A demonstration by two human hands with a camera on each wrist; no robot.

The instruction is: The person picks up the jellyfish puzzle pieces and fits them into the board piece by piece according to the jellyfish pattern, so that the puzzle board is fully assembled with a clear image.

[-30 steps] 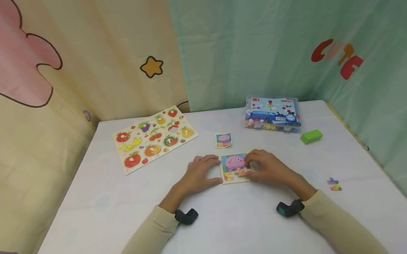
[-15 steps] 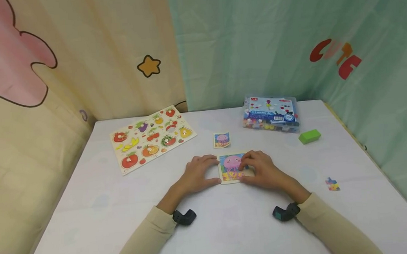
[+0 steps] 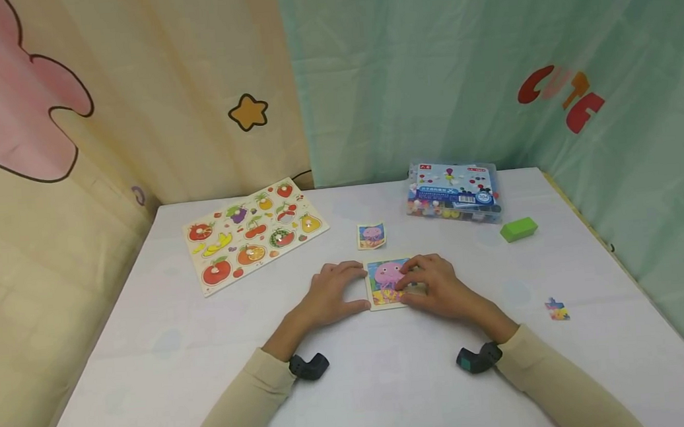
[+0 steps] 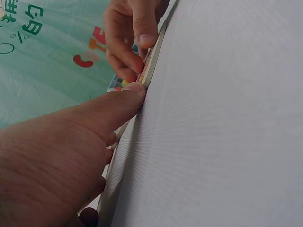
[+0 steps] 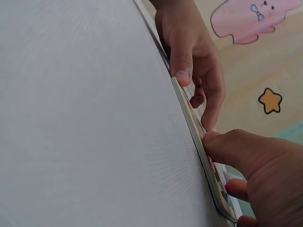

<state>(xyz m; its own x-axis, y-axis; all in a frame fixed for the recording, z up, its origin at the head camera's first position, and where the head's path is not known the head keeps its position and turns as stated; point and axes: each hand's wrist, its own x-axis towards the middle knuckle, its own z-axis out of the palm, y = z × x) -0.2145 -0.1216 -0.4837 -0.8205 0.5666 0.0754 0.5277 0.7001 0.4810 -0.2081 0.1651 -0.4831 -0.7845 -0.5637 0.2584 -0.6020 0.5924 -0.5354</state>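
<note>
A small jigsaw puzzle (image 3: 387, 274) of a pink octopus lies in its pale tray at the middle of the table. My left hand (image 3: 337, 294) holds the tray's left edge, thumb at the near corner and fingers at the far one. Over the right half of the picture, my right hand (image 3: 439, 288) has its thumb and fingertips on a jigsaw piece in the yellow bottom row. That piece is mostly hidden by the fingers. In the right wrist view the right thumb (image 5: 220, 144) touches the puzzle's face. A loose jigsaw piece (image 3: 557, 309) lies off to the right.
Behind the puzzle lies a small octopus picture card (image 3: 371, 236). A fruit peg board (image 3: 254, 233) is at the back left. At the back right are a clear box of coloured parts (image 3: 454, 192) and a green block (image 3: 518, 229). Curtains stand behind the table.
My right hand has moved left and brought the jigsaw piece down into the bottom row, its fingers now further over the picture. The left hand has stayed at the tray's edge.
</note>
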